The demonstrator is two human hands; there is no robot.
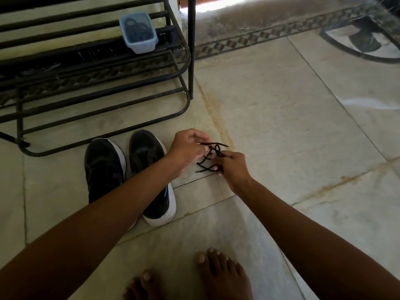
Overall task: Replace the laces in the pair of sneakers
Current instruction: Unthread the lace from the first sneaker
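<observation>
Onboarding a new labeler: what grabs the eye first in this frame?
Both hands meet mid-frame, left hand and right hand pinching a tangled black lace above the tiled floor. Just left stand the black sneakers, side by side. Behind them is a metal shoe rack holding a blue plastic tub.

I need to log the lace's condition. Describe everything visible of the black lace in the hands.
The black lace is a thin, dark cord, seemingly woven, bunched into several loose loops and crossings. It is held just above the tiled floor, right of the sneakers. The left hand pinches its upper strands; the right hand grips its lower part. Short ends stick out left and upper right.
</observation>
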